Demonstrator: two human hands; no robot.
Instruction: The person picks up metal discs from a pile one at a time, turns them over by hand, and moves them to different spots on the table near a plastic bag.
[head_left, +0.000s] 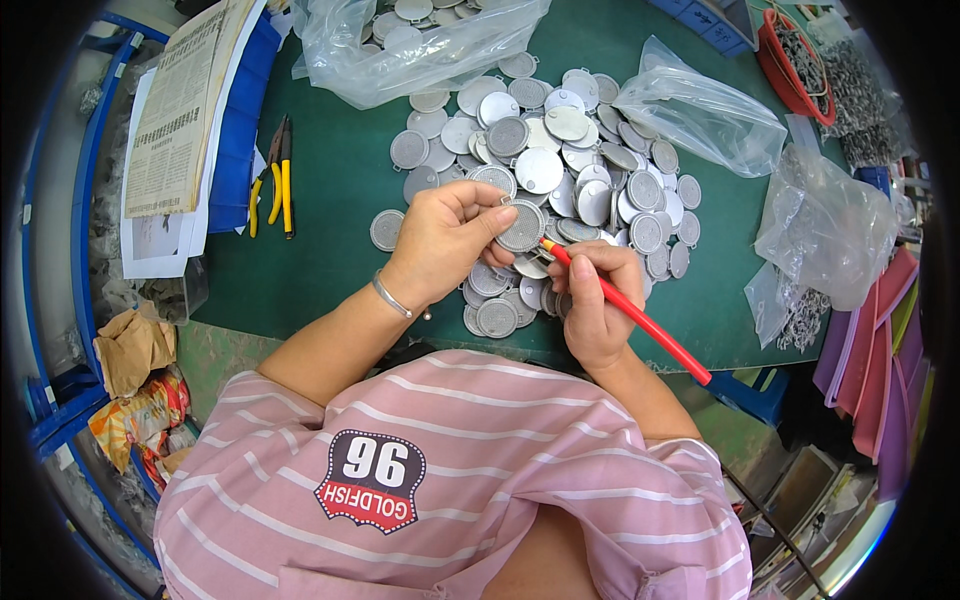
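We held red pen, grey disc

The fingers of our left hand pinched the grey disc above heaped discs; those of our right hand clamped the red pen. Leftward, pliers lay on the green table.

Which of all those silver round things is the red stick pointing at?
The disc pinched in the left hand, textured face up, with the tip of the red stick at its lower-right edge. Other discs lie loose around it.

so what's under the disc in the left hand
More grey discs show around the held disc, on the green table. What lies straight beneath is covered by that disc and the left hand.
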